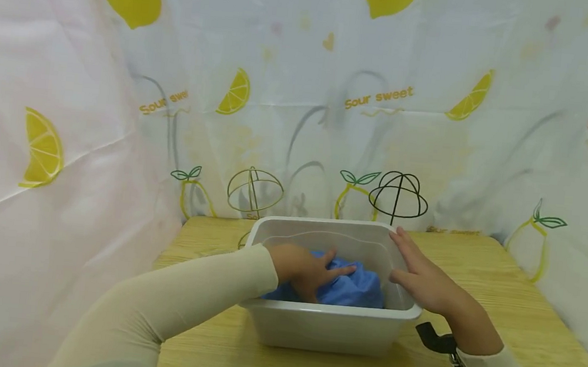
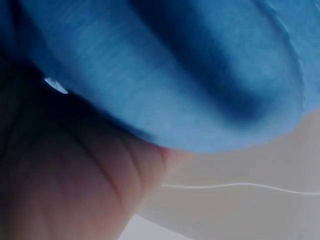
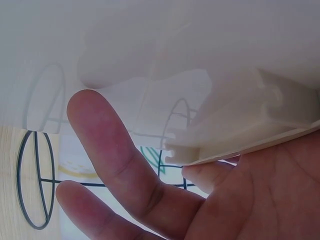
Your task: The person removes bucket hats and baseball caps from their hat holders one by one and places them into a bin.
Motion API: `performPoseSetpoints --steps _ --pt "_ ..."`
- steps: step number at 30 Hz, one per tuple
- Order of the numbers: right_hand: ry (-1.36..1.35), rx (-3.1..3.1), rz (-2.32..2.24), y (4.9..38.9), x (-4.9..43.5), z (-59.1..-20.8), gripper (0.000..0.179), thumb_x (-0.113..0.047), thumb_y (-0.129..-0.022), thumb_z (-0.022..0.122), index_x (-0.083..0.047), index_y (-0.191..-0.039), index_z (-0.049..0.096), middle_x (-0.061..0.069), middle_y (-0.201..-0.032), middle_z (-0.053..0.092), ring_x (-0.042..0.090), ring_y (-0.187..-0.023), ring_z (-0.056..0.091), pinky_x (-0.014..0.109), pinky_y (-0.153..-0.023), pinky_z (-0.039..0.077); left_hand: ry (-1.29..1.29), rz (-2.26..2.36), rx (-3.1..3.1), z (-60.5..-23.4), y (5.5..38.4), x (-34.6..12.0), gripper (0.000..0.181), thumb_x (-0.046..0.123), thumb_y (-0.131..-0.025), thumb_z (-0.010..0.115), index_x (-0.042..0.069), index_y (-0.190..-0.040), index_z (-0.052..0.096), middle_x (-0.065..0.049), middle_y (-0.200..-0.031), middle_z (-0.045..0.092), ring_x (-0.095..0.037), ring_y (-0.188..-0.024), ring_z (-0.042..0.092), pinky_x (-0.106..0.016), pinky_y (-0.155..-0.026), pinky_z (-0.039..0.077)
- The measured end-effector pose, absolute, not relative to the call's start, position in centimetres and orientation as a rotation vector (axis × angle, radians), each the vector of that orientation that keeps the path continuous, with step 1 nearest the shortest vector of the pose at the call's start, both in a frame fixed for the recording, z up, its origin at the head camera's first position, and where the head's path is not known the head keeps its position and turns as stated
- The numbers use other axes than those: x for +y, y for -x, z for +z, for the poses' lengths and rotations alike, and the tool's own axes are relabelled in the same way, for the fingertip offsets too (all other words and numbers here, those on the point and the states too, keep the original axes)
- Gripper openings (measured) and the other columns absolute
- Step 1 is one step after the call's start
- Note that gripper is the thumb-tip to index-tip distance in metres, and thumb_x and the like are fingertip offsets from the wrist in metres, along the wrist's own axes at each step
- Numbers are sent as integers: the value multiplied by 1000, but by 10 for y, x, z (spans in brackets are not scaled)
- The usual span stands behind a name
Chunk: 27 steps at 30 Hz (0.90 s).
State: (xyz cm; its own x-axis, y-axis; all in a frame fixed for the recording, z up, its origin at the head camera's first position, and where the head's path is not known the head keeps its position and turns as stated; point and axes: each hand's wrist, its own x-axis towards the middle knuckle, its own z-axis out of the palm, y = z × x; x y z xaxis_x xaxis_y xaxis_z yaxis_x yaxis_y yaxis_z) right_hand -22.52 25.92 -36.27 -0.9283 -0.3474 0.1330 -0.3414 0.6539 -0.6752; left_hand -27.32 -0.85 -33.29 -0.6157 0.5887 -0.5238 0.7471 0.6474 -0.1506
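A bunched blue cloth [image 1: 355,287] lies inside a white plastic basin [image 1: 330,329]. My left hand [image 1: 307,270] reaches into the basin from the left and presses on the cloth with spread fingers. In the left wrist view, folds of the blue cloth [image 2: 200,75] sit close against the palm, and the fingertips are hidden. At the basin's right side, my right hand [image 1: 430,285] holds the rim. The right wrist view has its fingers [image 3: 115,135] below the rim along the outer wall, with another digit showing past the rim edge.
The basin stands on a light wooden table [image 1: 490,297]. A white curtain [image 1: 298,136] printed with lemons hangs behind and at both sides. A black strap end [image 1: 435,339] sticks out from the right wrist, close to the basin.
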Motion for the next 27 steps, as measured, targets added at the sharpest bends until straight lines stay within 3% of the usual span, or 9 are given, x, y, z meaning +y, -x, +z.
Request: performPoseSetpoints --steps 4,10,16,21,27 --pt "593 2845 -1160 228 256 -364 79 -19 -100 52 -11 -168 11 16 -175 -4 57 -154 10 77 -101 39 -1026 -544 2437 -336 272 -9 108 62 -92 69 45 -164 -10 -18 -174 1 -33 -147 43 -53 -111 46" --pt "584 2853 -1157 230 256 -364 80 -19 -100 53 -11 -168 11 16 -175 -3 57 -153 12 76 -100 42 -1018 -648 2481 -341 269 -7 91 51 -100 63 51 -163 -3 -11 -174 14 -31 -135 57 -50 -91 57" --pt "581 2837 -1185 228 257 -365 80 -19 -101 53 -14 -168 11 16 -174 -4 58 -151 16 73 -94 48 -1038 -769 2492 -346 269 -3 87 47 -101 62 51 -164 2 -8 -173 20 -27 -119 64 -46 -74 58" --pt "583 2851 -1169 226 258 -364 81 -20 -100 54 -13 -168 10 17 -174 -3 58 -151 17 73 -94 48 -1045 -745 2474 -346 270 -1 93 51 -98 66 49 -164 0 -8 -173 17 -31 -130 59 -49 -84 58" --pt "606 2861 -1157 225 258 -361 80 -18 -99 53 -11 -167 11 19 -174 -2 58 -150 19 71 -93 50 -1040 -569 2428 -339 272 -4 108 54 -94 71 45 -164 -10 -16 -174 8 -31 -149 40 -50 -113 44"
